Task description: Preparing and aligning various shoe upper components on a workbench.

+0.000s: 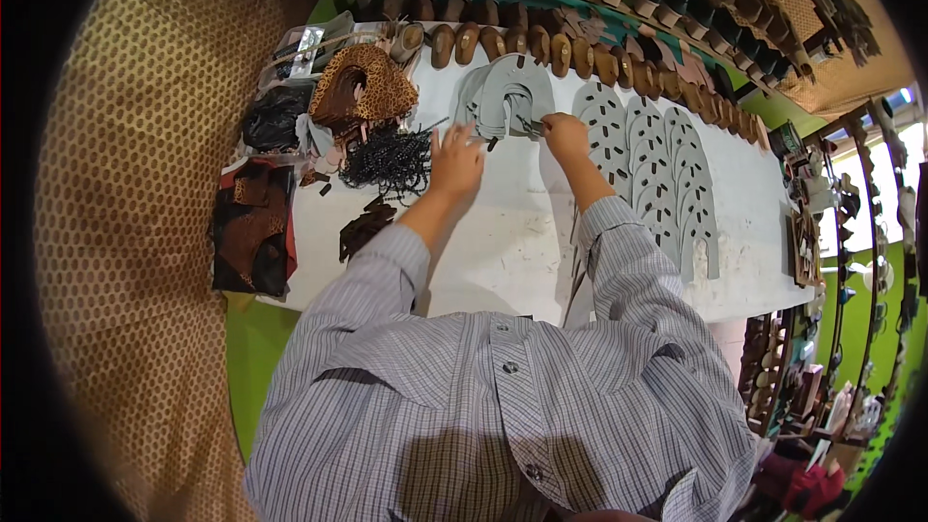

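A stack of grey U-shaped cut pieces lies on the white table in front of me. My left hand is at the near left side of the stack, its fingers apart and nothing visible in them. At the stack's right leg, my right hand has its fingertips pinched together; what they hold is too small to make out. A small dark tab sits by the stack's near end. To the right, overlapping rows of similar grey pieces carry small dark brown tabs.
Left of my hands lie a tangle of black strips, a dark brown pile of tabs, leopard-print pieces and a black plastic bag. Brown shoe lasts line the table's back edge. A patterned curtain hangs at left.
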Tool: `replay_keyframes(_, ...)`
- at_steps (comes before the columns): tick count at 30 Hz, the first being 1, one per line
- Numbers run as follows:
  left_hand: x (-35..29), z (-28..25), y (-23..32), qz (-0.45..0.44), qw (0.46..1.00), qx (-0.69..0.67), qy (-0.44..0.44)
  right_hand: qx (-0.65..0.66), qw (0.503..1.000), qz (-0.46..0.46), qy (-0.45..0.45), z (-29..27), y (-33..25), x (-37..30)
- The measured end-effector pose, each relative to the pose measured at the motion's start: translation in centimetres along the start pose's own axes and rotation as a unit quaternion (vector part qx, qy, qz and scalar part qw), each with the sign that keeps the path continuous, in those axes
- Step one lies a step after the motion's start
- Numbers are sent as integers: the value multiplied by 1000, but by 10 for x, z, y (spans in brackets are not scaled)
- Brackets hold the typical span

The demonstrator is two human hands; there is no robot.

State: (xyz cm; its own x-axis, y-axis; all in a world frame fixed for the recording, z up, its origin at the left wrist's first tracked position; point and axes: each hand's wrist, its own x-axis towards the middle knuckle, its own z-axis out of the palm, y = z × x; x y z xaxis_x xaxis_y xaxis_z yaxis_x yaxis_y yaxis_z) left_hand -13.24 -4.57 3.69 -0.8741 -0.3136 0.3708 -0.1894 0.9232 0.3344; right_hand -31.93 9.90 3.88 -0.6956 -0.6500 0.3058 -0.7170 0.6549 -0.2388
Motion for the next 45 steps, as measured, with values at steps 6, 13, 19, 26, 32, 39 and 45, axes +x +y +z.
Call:
replay_keyframes(6,66,4,-20,81,990,117,-19,-59,997,31,-25,1,-7,-2)
replay_keyframes(13,88,15,-36,172,956,227,-67,-56,997,42,-22,0,1,-1)
replay_keyframes(19,85,18,-44,222,954,201,4,-29,999,3,37,-5,-6,-3)
replay_keyframes(26,41,-27,-18,219,965,123,79,-4,986,-149,74,-65,-30,-49)
replay_keyframes(32,-64,-64,3,242,967,75,35,23,976,-216,-16,-87,-59,-155)
replay_keyframes(39,-152,-67,2,214,974,48,-62,69,975,-177,-117,-67,-73,-225)
replay_keyframes(45,-151,-40,31,41,995,-33,-88,130,989,-49,-48,-52,-88,-211)
